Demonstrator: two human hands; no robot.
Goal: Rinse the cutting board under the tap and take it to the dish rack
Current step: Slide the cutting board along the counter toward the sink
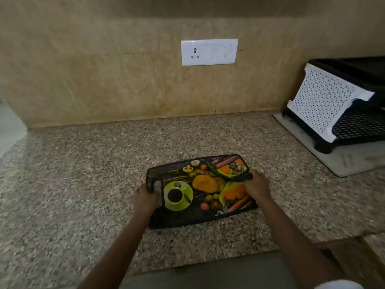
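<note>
A black cutting board (200, 190) printed with a cup and colourful food lies low over the speckled granite counter (83, 174), in front of me. My left hand (144, 198) grips its left end at the handle slot. My right hand (257, 185) grips the right edge, thumb on top. The black and white dish rack (331, 105) stands at the far right on a pale mat. No tap or sink is in view.
A white socket and switch plate (209, 52) is on the tan backsplash behind the counter. The pale mat (350, 161) under the rack reaches toward the counter's right front. A pale wall edge shows at the far left.
</note>
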